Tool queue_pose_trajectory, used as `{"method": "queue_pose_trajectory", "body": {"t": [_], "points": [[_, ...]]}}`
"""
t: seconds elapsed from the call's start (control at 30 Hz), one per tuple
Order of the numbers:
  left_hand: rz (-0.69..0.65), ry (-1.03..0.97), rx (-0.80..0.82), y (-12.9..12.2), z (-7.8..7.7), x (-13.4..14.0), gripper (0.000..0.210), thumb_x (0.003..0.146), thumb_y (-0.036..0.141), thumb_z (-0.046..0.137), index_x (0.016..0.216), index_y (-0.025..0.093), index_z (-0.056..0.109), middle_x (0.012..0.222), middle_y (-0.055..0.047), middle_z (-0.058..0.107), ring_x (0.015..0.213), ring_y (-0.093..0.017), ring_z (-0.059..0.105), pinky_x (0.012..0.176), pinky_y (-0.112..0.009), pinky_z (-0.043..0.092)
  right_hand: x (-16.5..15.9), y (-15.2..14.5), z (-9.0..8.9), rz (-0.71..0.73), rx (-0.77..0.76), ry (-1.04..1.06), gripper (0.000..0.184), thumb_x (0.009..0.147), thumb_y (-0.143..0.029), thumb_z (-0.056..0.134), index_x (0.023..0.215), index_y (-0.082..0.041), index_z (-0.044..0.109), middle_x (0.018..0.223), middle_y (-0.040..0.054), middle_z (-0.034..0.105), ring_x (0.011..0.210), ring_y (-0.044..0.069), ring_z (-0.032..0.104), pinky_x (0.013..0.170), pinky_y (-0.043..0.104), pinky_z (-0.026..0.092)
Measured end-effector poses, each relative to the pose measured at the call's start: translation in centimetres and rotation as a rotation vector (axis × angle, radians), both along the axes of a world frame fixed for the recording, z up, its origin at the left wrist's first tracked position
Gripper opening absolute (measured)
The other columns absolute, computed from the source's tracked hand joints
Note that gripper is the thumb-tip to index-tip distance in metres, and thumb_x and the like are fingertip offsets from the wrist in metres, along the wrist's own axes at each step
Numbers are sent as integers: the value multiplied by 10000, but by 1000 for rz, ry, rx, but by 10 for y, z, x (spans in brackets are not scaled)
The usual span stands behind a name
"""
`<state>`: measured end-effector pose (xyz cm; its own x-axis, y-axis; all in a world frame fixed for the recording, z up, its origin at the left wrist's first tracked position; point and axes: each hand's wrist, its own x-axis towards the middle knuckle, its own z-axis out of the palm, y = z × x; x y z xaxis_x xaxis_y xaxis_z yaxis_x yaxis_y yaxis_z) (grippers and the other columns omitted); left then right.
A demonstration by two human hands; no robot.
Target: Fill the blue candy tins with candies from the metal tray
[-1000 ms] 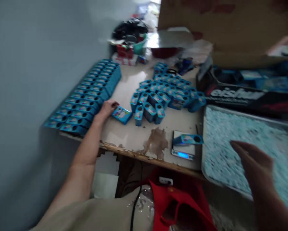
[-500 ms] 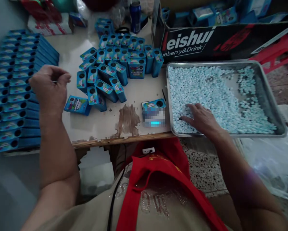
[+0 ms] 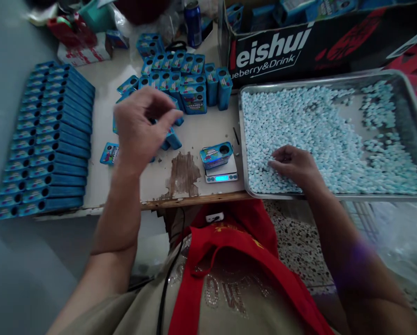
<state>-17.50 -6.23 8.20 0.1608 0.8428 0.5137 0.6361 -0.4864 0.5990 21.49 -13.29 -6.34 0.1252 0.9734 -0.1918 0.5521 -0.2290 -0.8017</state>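
My left hand [image 3: 143, 125] is raised over the loose blue candy boxes, its fingers curled round and thumb and fingertip close together, with nothing seen between them. It hides several boxes behind it. In the tray [image 3: 243, 139], my right hand [image 3: 294, 163] has its fingers drawn together at the small pale-blue candies [image 3: 299, 121]; what lies inside its grip is mostly hidden. A blue candy box [image 3: 216, 155] with a dark round spot on top rests on a small digital scale [image 3: 221, 177] with a lit display, between my two hands.
Rows of blue boxes [image 3: 55, 139] stand packed at the left. More upright boxes [image 3: 194, 95] are grouped at the back middle, near a blue can [image 3: 193, 25]. A black carton [image 3: 281, 51] full of boxes stands behind the tray. The table's worn wooden edge [image 3: 194, 201] runs in front.
My left hand has moved right, from beside the packed rows to over the loose boxes. My right hand's fingers have drawn together among the candies. The view has shifted slightly.
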Motion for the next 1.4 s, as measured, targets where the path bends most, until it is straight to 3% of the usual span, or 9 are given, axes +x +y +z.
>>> {"method": "queue_pose_trajectory", "body": {"t": [0.1,0.27,0.4,0.57,0.73,0.9,1.07,1.2,1.4], "points": [[-223,-55,-69,-5,-8,59,133,1033,200,876,998,268,767,996,24,799,896,-185,784,867,-366,675,-6,0,7,-79,-18,213,411,698,-576,950,865,-299,697,647,-15,686,488,179,587,456,313,445],[-455,54,-219,-1,-19,103,729,835,187,1081,1466,282,729,1424,-44,778,1287,-257,773,1193,-414,614,-11,0,23,-109,20,219,505,672,-632,1008,870,-256,735,596,-23,670,472,165,626,455,287,502],[-265,-8,-208,-2,-23,58,468,934,327,1013,1344,334,788,1358,-39,815,1252,-303,778,1194,-500,619,-17,7,41,-59,48,221,458,682,-594,1001,868,-257,752,619,-14,673,499,183,653,472,314,533],[-8,-40,-286,-19,-47,-16,243,986,407,897,1187,281,843,1227,-49,848,1117,-284,813,1069,-459,703,-56,29,80,226,135,140,278,791,-469,955,908,-272,797,628,-26,656,566,183,664,518,309,501],[63,-15,-338,-44,-75,-55,225,963,427,900,1123,272,862,1155,-61,854,1068,-269,826,1020,-406,719,-94,47,113,471,258,-130,137,839,-306,891,955,-243,853,668,-26,647,734,194,704,697,319,532],[77,-30,-334,-51,-89,-74,238,955,425,923,1131,273,874,1130,-65,857,1056,-267,826,1012,-393,711,-107,57,117,578,264,-228,77,853,-237,879,929,-237,878,743,-6,710,764,191,707,767,330,538],[61,-29,-307,-47,-95,-77,211,959,403,921,1137,296,882,1117,-51,855,1026,-259,820,974,-377,701,-112,55,119,508,223,-156,118,841,-250,945,945,-243,889,748,1,723,773,203,719,748,341,567],[45,5,-298,-48,-97,-76,214,980,430,919,1141,296,878,1094,-54,854,1018,-264,814,964,-377,692,-95,49,118,315,145,34,139,877,-339,933,912,-233,849,678,-6,686,637,168,659,627,319,551],[43,17,-243,-52,-103,-82,164,1012,414,902,1123,293,889,1065,-53,864,985,-270,816,962,-392,679,-33,35,70,-107,71,337,300,770,-479,1009,856,-268,814,761,5,750,614,143,642,538,282,527]]}}
